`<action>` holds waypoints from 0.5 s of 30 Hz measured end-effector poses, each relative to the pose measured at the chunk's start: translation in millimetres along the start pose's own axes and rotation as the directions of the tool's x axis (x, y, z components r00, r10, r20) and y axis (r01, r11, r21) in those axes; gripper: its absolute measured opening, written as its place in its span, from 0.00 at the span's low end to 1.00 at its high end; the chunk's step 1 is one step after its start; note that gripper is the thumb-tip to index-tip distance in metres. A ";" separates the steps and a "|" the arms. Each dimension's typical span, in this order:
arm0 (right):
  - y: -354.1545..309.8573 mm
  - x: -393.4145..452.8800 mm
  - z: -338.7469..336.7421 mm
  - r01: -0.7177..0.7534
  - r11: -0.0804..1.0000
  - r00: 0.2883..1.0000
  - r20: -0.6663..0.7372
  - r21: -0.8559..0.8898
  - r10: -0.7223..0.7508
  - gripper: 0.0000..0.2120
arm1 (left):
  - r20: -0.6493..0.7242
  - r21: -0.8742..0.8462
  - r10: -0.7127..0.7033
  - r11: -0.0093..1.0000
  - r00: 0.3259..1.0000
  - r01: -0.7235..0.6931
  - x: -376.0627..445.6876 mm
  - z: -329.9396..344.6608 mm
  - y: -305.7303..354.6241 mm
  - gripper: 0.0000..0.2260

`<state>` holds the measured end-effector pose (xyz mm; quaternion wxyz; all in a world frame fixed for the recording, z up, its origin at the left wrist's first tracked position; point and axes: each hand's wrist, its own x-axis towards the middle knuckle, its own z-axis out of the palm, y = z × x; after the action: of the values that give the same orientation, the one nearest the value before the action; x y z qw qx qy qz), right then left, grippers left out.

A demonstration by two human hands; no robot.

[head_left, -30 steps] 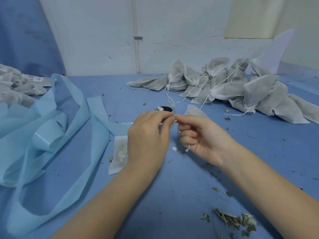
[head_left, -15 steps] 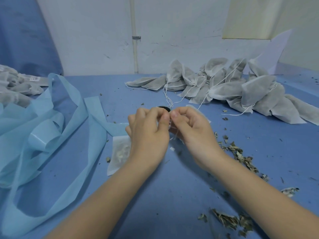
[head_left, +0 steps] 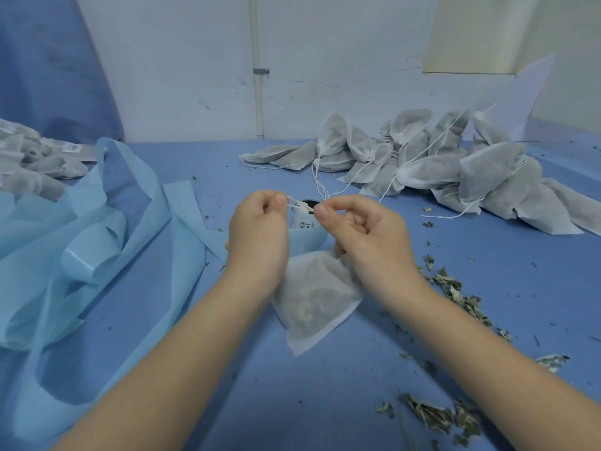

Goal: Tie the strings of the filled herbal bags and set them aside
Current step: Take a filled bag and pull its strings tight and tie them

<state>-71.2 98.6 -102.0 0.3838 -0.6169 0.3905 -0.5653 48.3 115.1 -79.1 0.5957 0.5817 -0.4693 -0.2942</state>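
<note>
A filled white herbal bag (head_left: pixel 313 296) hangs between my wrists, its lower corner near the blue table (head_left: pixel 292 402). Its thin white string (head_left: pixel 300 204) is stretched between my two hands just above it. My left hand (head_left: pixel 258 237) pinches one end of the string between thumb and forefinger. My right hand (head_left: pixel 366 234) pinches the other end the same way, fingers curled. The bag's neck is hidden behind my hands.
A heap of filled bags with loose strings (head_left: pixel 439 164) lies at the back right. More bags (head_left: pixel 29 164) sit at the far left. Crumpled light-blue fabric strips (head_left: pixel 81 242) cover the left. Dried herb bits (head_left: pixel 455 294) lie scattered at the right. A small labelled container (head_left: pixel 302 219) stands behind my hands.
My hands have drawn apart and pulled the string taut. The bag, hidden behind my hands before, now shows below my wrists.
</note>
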 end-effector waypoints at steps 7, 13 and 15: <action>-2.3 2.0 -3.8 -0.007 0.999 0.989 -0.147 0.046 0.013 0.05 | 0.072 0.019 0.071 0.997 0.995 -0.073 -1.5 4.2 -5.3 0.10; -1.4 13.6 -10.6 -0.076 0.900 0.875 -0.403 0.430 0.267 0.05 | -0.032 0.013 -0.050 0.999 0.998 0.050 -10.1 8.9 -11.3 0.12; 0.8 15.9 -12.1 -0.092 0.890 0.820 -0.473 0.447 0.322 0.06 | 0.125 -0.134 -0.170 0.973 0.978 0.186 -13.3 12.5 -10.6 0.20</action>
<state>-82.4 83.2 -95.6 0.4389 -0.2943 0.4226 -0.7364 34.0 120.2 -93.7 0.5801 0.5589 -0.4257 -0.4122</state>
